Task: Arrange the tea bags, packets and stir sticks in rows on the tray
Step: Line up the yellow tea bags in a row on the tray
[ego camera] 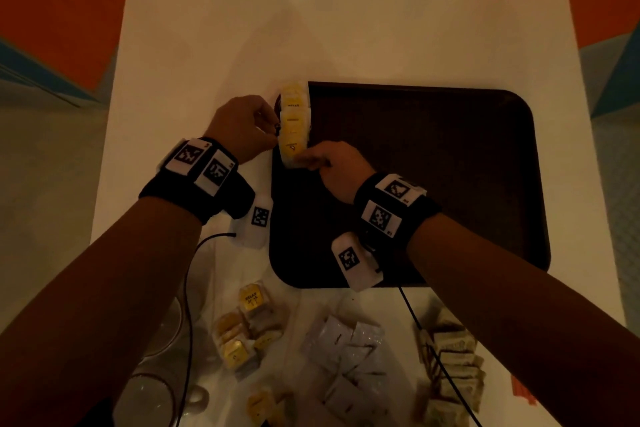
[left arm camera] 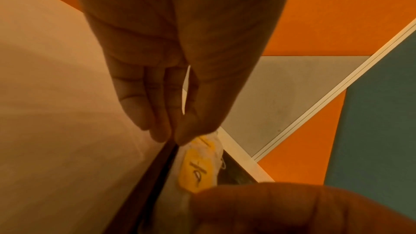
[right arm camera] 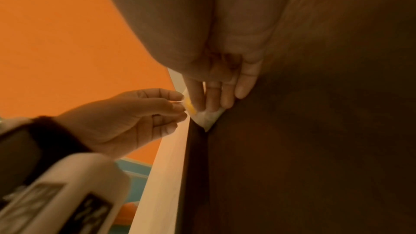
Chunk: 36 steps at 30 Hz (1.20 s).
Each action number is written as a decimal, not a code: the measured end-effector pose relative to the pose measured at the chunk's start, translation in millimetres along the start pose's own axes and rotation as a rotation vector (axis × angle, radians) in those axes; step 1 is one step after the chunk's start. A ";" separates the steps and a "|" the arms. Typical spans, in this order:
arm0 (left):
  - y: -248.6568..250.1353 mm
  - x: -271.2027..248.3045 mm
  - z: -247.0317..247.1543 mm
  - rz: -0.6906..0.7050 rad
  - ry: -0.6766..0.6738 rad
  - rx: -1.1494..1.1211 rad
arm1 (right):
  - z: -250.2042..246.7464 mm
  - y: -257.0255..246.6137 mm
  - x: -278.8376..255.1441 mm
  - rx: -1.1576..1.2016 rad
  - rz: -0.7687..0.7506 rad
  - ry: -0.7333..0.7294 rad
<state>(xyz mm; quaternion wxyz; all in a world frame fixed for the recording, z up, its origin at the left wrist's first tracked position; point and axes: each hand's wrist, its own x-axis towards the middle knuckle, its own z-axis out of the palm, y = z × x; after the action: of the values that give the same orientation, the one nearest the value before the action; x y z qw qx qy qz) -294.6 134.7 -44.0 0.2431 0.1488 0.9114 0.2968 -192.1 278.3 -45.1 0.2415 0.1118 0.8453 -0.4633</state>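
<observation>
White table (ego camera: 398,28) under dim light: nearest edge has loose yellow tea bags (ego camera: 249,326), white packets (ego camera: 346,354), tan sachets (ego camera: 453,360). Farther, brown tray (ego camera: 433,166); a row of yellow tea bags (ego camera: 293,121) along its left edge. Right hand (ego camera: 334,172) fingers straight, pressing the row's near end; left hand (ego camera: 242,125) pinches its side w/ fingertips.

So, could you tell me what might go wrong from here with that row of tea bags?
1. The row of yellow tea bags lies along the tray's left rim; a nudge from the left hand might tip some onto the white table.
2. The bags overlap, so the right hand, pressing the nearest one, may shift the others.
3. A wrist cable crosses the brown packets and could drag them.
</observation>
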 end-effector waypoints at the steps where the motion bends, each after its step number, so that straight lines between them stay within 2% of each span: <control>1: 0.5 -1.0 1.0 -0.007 -0.025 0.000 | 0.5 -0.6 0.9 0.000 -0.002 0.007; 6: 2.9 -4.9 8.4 -0.011 0.011 0.022 | -0.6 -1.8 4.4 0.041 -0.007 -0.002; 8: 2.8 -5.5 9.3 -0.012 0.032 0.019 | -2.3 1.0 8.5 0.106 0.018 0.052; 11: 3.2 -5.7 8.9 -0.011 0.044 0.018 | -5.1 3.0 17.2 0.211 0.089 0.207; 14: 4.5 -5.4 8.3 -0.015 0.068 0.003 | -2.9 -2.4 21.7 0.337 0.074 0.174; 17: 5.3 -5.2 8.6 -0.020 0.077 -0.030 | 1.4 -1.0 27.5 0.302 0.057 0.175; 22: 5.9 -5.8 8.8 -0.004 0.077 -0.049 | -3.3 5.7 34.4 0.285 0.046 0.325; 29: 7.6 -9.7 8.9 0.019 0.120 -0.041 | -5.3 3.1 49.5 0.203 -0.015 0.242; 32: 9.5 -14.4 6.1 0.028 0.156 -0.055 | -7.7 9.2 41.9 0.291 0.015 0.295; 36: 15.3 -31.5 -5.0 0.033 0.217 -0.154 | -12.7 13.4 21.4 0.377 0.055 0.295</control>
<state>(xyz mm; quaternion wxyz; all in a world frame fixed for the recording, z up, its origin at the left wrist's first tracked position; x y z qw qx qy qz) -268.9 131.2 -19.8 0.1488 0.1116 0.9044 0.3840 -208.8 295.6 -60.0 0.1027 0.2443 0.7667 -0.5847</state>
